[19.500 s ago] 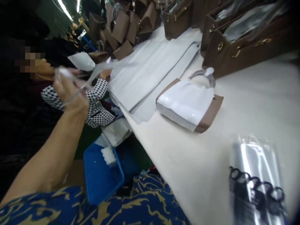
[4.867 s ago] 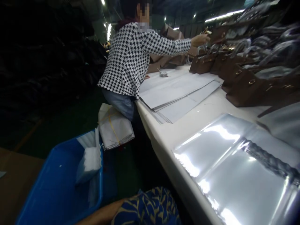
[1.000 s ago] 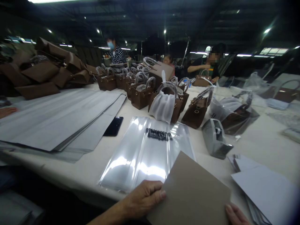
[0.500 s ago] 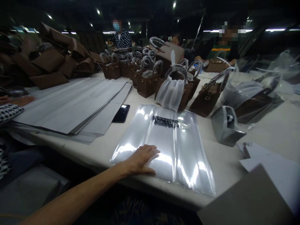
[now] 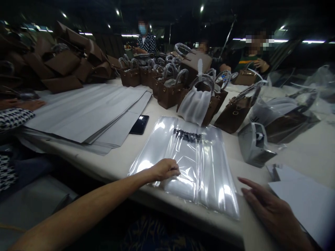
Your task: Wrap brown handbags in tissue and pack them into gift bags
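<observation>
A stack of clear plastic bags (image 5: pixel 214 174) with a black printed band lies flat before me at the table's edge. My left hand (image 5: pixel 166 169) is closed in a pinch at the left part of the top bag, and the film creases around its fingers. To the right, my right hand (image 5: pixel 269 205) is open, fingers stretched towards the bags' right edge but apart from it. Beyond the bags stands a brown handbag (image 5: pixel 209 109) with wrapped handles and a white foam sheet (image 5: pixel 195 106) draped over it.
Grey paper sheets (image 5: pixel 86 111) lie at the left, with a phone (image 5: pixel 140 124) beside them. A tape dispenser (image 5: pixel 252 144) and white paper (image 5: pixel 300 195) are on the right. Brown bags are piled (image 5: pixel 62 62) behind. Co-workers (image 5: pixel 146 42) are across the table; a houndstooth sleeve (image 5: pixel 15 118) is at left.
My left hand has gone from fingers spread on the plastic to a pinch, wrinkling the top bag. My right hand has come into view at lower right, where a grey board no longer shows.
</observation>
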Tool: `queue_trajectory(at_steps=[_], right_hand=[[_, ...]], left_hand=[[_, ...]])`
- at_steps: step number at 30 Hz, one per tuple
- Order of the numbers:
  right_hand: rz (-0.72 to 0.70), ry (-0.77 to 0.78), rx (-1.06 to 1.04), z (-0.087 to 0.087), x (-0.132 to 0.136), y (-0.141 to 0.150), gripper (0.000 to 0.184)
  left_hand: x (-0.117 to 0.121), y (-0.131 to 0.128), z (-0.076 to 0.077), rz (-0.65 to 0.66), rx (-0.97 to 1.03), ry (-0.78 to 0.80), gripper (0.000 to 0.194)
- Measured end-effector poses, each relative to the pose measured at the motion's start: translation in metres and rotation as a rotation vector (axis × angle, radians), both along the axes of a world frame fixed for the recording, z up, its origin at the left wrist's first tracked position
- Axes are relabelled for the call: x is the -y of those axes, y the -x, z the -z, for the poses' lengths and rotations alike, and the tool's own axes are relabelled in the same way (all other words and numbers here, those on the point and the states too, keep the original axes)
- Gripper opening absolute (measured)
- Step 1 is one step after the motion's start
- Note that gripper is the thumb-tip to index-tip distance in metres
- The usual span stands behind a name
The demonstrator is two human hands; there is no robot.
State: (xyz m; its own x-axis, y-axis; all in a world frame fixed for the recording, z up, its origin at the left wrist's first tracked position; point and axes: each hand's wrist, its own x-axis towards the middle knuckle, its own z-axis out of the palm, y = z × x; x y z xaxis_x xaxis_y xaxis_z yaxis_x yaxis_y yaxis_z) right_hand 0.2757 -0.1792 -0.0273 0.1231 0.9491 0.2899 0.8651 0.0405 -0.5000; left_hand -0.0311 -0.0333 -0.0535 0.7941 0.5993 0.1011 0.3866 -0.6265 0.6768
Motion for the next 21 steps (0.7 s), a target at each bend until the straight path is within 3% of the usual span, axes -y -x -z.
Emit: queue_trajectory(at_steps=[3,6,9,12,14,21], right_hand=[[-0.305,-0.033,0.236,-0.007,-0.013,0.046,0.047],[-0.376,-0.11,0.509,-0.005,-0.014,0.071,0.042],[-0.378,-0.174,0.683,-0.002,-0.013,0.07,0.04],[-0.355,-0.202,0.757,-0.005,-0.014,0.063,0.045],[-0.355,-0.226,0.805,-0.009,-0.015,0.062,0.046],[-0.42,-0.211,0.873,0.001,-0.006,0.052,0.055]], left_hand=[[-0.002,-0.003,-0.018,-0.01,-0.025,-0.042,0.023],[0.0,-0.005,-0.036,-0.016,-0.052,-0.115,0.025],[0.011,-0.006,-0.046,-0.008,-0.053,-0.191,0.025],[0.027,-0.011,-0.043,0.06,-0.092,-0.336,0.031],[0.035,-0.014,-0.035,0.108,-0.183,-0.419,0.023],[0.038,-0.014,-0.013,0.124,-0.343,-0.503,0.02]])
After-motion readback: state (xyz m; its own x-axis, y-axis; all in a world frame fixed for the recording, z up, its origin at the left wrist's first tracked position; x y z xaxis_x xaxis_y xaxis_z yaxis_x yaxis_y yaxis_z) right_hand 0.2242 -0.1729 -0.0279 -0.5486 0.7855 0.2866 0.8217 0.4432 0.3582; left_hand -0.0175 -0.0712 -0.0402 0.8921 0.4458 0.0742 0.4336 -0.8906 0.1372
